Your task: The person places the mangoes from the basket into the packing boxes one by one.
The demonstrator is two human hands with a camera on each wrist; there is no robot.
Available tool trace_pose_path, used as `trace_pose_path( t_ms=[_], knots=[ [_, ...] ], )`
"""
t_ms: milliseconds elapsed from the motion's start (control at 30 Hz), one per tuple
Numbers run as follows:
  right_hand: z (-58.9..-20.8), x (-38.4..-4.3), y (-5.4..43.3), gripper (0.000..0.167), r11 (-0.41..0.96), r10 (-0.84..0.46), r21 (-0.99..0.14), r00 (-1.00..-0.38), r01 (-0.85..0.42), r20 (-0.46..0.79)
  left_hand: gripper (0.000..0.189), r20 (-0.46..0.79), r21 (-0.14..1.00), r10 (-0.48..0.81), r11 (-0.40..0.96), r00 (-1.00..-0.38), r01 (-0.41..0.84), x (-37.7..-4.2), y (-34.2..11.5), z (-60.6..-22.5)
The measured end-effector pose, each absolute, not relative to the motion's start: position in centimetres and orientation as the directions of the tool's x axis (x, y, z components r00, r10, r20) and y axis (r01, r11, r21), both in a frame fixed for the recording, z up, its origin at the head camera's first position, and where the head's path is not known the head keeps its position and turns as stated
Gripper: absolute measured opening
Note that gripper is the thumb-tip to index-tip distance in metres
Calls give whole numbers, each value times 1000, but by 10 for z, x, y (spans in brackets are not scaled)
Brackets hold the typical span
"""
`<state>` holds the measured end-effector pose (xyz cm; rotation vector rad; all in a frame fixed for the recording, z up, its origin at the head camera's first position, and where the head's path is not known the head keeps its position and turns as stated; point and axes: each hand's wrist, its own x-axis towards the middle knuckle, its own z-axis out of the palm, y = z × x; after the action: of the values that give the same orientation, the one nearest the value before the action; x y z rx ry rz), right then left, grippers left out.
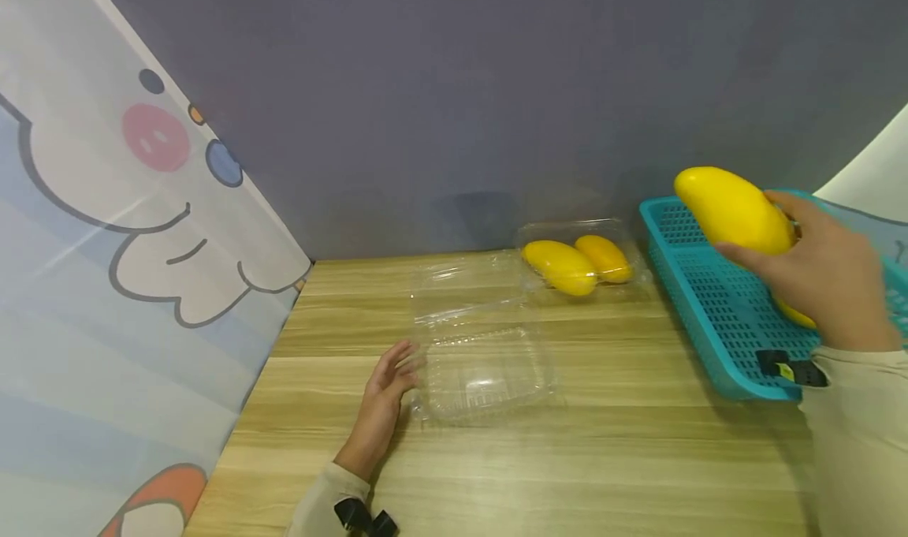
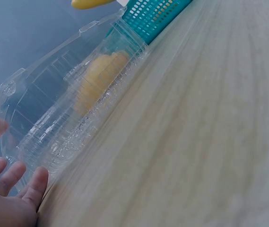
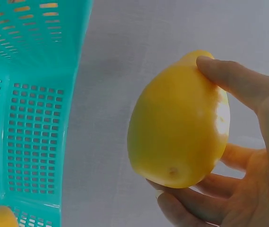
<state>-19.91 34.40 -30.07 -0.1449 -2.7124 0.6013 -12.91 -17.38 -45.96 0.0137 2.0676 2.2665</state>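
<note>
A yellow mango (image 1: 734, 210) is gripped by my right hand (image 1: 823, 265), held above the teal basket in the head view. In the right wrist view the thumb presses one side of the mango (image 3: 179, 123) and the fingers curl under the other. An opened clear plastic clamshell box (image 1: 485, 375) lies on the table, its lid folded back toward the wall. My left hand (image 1: 383, 395) is at the box's left edge, fingers loosely extended; in the left wrist view the fingertips (image 2: 39, 177) are beside the clear plastic.
A second clear box (image 1: 589, 225) by the wall holds two mangoes (image 1: 560, 267). The teal perforated basket (image 1: 681, 308) stands at the right, with another mango (image 1: 794, 314) partly hidden behind my right hand. A grey wall (image 1: 426, 127) closes off the back of the wooden table (image 1: 603, 458).
</note>
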Motion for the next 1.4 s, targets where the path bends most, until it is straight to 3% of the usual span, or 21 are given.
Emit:
trace_pose_path(
  t_ms=[467,867,1400],
  knots=[
    [-293,-186,318,93,923,122,-386,-943,-7,309,59,-32,995,57,-93,-998,-37,-127,-176,-457],
    [-281,-168,308,91,929,112,-368,-922,-35,371,59,-45,995,53,-92,-998,-50,-127,-176,-455],
    [-288,-166,278,90,938,-24,-319,-943,-137,333,59,-39,995,41,-89,-998,-43,-129,-174,-458]
  ],
)
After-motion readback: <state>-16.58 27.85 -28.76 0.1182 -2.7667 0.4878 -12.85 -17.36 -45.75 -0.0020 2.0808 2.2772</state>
